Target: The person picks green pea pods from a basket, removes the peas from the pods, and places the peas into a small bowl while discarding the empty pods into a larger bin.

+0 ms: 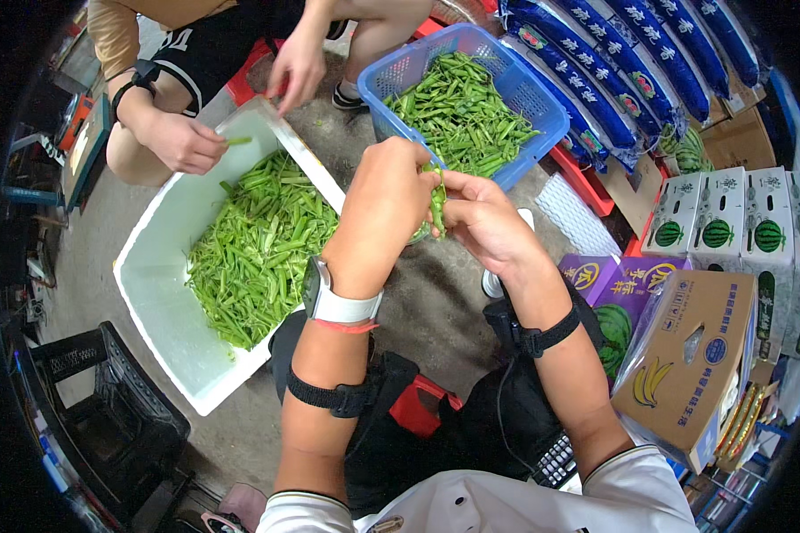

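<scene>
Pod (437,206), green, slim and smooth, is pinched between the left hand (391,178) and the right hand (498,229). The fingers (471,185) of both hands are closed onto it; those of the left are partly hidden. Below left, a tangle of pods (258,244) is held in a thick-walled white foam box (151,258). Just beyond the hands, more pods are held in a blue basket (544,99) of perforated plastic. Grey, stained floor (422,306) is seen around both. The workspace is bordered by a black chair (120,409) at left, printed cartons (689,364) at right and glossy blue packs (587,80) farther off. Box and chair are separated by a strip of floor; forward reach is bounded by the basket's rim. Across the box, a pod is held in a co-worker's hand (185,144).
</scene>
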Demonstrator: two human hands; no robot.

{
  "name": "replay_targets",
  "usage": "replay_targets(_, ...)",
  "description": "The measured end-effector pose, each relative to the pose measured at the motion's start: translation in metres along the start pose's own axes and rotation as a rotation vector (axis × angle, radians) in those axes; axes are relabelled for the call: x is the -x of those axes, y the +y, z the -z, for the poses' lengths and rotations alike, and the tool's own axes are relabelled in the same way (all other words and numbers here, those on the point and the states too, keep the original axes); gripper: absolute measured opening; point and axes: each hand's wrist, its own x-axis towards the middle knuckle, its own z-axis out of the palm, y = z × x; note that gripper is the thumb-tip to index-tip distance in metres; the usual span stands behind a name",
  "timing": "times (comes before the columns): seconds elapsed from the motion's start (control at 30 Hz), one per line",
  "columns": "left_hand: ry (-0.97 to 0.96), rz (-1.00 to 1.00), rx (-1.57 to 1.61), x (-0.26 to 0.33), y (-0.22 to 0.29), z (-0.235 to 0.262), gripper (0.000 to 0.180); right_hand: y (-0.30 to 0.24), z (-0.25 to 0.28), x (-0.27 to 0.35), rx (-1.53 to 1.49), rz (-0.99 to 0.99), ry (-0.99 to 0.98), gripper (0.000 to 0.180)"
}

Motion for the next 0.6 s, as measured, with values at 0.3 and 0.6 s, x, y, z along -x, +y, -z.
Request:
replay_targets(0.3,0.017,-0.028,-0.217,-0.002,-0.009,-0.004,0.025,0.01,0.004,-0.007,-0.01,-0.019,-0.046,0.039)
replay_targets(0.6,0.117,0.179,-0.344,0.009,-0.008,0.015,0.047,0.074,0.029,-0.038,0.318,-0.207,0.092,0.03)
